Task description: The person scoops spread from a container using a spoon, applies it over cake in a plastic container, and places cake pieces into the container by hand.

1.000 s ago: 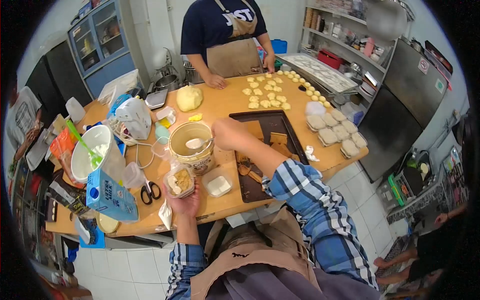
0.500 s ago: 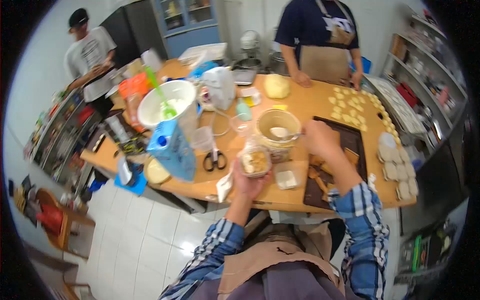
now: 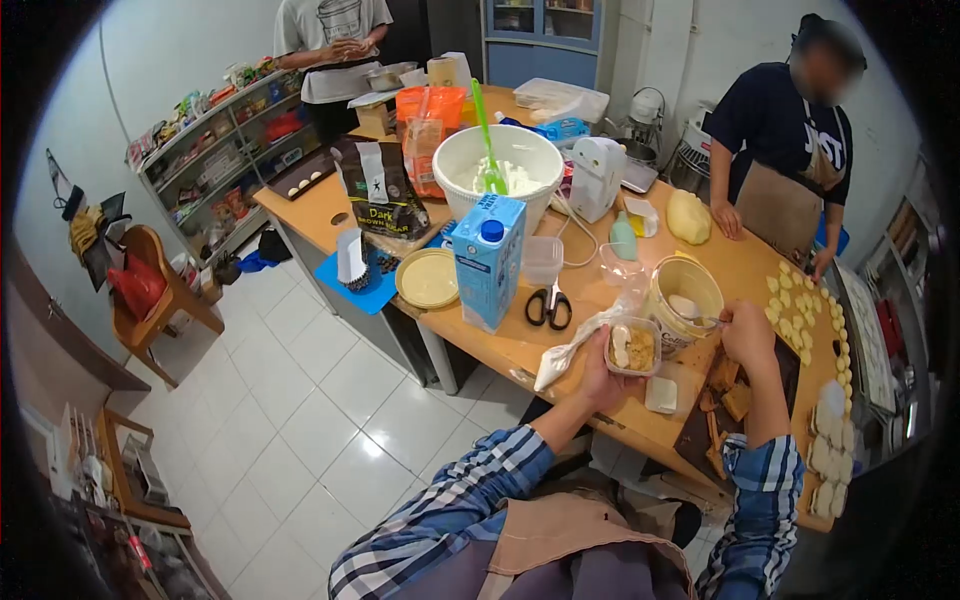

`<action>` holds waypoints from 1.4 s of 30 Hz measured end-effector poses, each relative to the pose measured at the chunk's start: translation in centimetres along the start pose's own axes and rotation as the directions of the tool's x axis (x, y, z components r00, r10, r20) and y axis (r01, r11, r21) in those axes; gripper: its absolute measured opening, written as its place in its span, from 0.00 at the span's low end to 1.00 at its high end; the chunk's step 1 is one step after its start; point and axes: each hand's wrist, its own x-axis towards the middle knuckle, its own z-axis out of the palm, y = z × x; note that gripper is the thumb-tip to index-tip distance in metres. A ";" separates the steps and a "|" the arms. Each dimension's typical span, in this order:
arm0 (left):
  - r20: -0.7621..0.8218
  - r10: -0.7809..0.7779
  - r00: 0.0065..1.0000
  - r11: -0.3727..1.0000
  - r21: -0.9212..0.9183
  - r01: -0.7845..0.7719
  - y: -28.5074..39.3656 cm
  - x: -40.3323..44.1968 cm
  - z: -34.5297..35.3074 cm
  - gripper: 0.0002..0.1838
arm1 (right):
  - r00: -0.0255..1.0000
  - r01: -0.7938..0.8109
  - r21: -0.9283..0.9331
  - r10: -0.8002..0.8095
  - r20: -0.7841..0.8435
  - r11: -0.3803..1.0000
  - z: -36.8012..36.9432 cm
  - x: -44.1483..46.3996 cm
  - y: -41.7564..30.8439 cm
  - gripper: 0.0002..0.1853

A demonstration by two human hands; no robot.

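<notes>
Evidently, the left hand's [image 3: 603,376] grip is curled round the side of a clear, squarish plastic container [image 3: 634,371], held at the bench [image 3: 742,262] beside a round, cream-coloured tub [image 3: 696,275]. Contents: smooth white paste [image 3: 620,344], coarse tan filling [image 3: 641,349]. The right hand's [image 3: 750,338] grip is closed on a spoon [image 3: 686,307], its pale bowl inside the tub.

Wooden table [image 3: 745,263] bearing blue carton [image 3: 487,270], white bucket [image 3: 541,203], scissors [image 3: 549,300], piping bag [image 3: 565,362], round tub [image 3: 676,335], dough ball [image 3: 689,217], dark tray [image 3: 692,440].
</notes>
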 end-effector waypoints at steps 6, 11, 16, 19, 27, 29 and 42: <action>-0.081 0.030 0.996 0.999 0.046 -0.026 0.2 -3.0 1.1 0.33 | 1.000 -0.001 0.032 0.000 0.007 0.999 -0.1 -0.1 0.1 0.09; -0.212 0.119 0.970 0.978 0.192 -0.078 2.7 -8.7 3.4 0.39 | 0.999 0.032 0.032 -0.031 -0.025 0.999 0.4 0.2 0.7 0.08; -0.212 0.091 0.973 0.996 0.036 -0.085 3.2 -11.6 2.2 0.42 | 0.995 0.059 0.018 -0.058 -0.087 0.998 0.5 0.4 0.7 0.07; -0.259 0.100 0.961 0.995 0.036 -0.094 2.7 -11.1 2.3 0.43 | 0.993 0.101 -0.086 -0.106 -0.052 0.991 0.6 1.1 0.6 0.06; -0.306 0.196 0.932 0.980 0.099 -0.173 2.5 -9.4 3.3 0.46 | 0.987 0.153 -0.226 -0.159 -0.010 0.962 0.6 2.3 0.3 0.08; -0.331 0.191 0.924 0.982 0.061 -0.181 2.6 -9.4 3.7 0.46 | 0.987 0.151 -0.225 -0.158 -0.017 0.963 0.6 2.5 0.2 0.07; -0.295 0.691 0.661 0.723 0.305 -0.620 10.2 -15.5 1.9 0.43 | 0.968 0.249 -0.264 -0.251 0.029 0.932 1.2 4.1 -0.2 0.07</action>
